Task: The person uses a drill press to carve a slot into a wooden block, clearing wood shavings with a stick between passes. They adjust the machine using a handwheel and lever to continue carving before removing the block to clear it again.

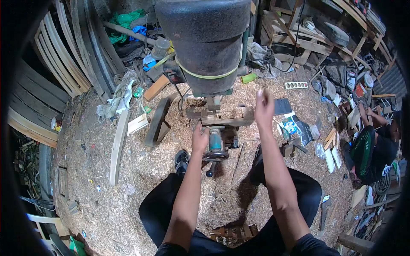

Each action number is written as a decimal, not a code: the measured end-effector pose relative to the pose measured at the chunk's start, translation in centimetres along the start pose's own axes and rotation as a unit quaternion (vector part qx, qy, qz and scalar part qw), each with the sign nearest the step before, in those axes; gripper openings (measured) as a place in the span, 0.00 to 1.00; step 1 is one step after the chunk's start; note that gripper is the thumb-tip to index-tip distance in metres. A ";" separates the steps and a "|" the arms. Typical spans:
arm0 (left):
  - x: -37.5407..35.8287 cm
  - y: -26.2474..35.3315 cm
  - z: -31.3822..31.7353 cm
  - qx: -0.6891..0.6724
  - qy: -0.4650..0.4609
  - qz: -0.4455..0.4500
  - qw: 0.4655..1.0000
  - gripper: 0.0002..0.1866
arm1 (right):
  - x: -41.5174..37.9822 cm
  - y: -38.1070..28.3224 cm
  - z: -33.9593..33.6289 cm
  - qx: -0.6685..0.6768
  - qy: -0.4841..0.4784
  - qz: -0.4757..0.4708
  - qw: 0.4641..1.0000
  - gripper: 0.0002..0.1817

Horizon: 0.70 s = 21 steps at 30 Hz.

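- Dark machine housing [205,47] sits nearest my viewpoint.
- Left hand [200,138]: I see fingers at the near edge of the board [230,122]; I cannot tell their grip.
- Right hand [265,109]: raised near the board's right end; finger spread blurred, cannot tell.
- Board: below the housing, beyond the handwheel [215,157].

A machine [207,55] stands beyond the left hand [199,138]. Left of that hand lie a beam [156,123] and, farther off, a plank [119,149]; right of the right hand [265,111] are a power strip [296,85] and, farther, a person [366,153].
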<state>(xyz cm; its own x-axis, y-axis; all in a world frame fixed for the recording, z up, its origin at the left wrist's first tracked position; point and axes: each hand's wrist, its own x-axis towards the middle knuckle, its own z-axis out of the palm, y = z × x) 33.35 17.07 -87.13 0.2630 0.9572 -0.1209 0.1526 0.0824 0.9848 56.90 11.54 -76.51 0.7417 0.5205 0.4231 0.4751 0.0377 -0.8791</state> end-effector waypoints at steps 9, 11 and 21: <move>-1.0 1.7 -0.2 -0.042 0.002 -0.023 0.999 0.30 | 15.9 -17.7 4.5 -0.059 -0.025 -0.168 0.984 0.17; -0.9 1.4 -0.2 -0.044 0.015 -0.030 0.998 0.30 | 16.7 -17.9 4.6 -0.037 -0.042 -0.157 0.986 0.15; -0.7 -0.4 0.1 -0.055 0.018 0.022 0.998 0.30 | 9.0 -6.6 1.6 -0.018 -0.017 -0.024 0.999 0.18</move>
<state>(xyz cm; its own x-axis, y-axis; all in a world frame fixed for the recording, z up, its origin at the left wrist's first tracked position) 33.21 16.36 -87.41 0.2324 0.9698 -0.0743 0.0358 0.0678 0.9971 59.68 17.30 -67.21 0.7015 0.5480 0.4556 0.5267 0.0322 -0.8495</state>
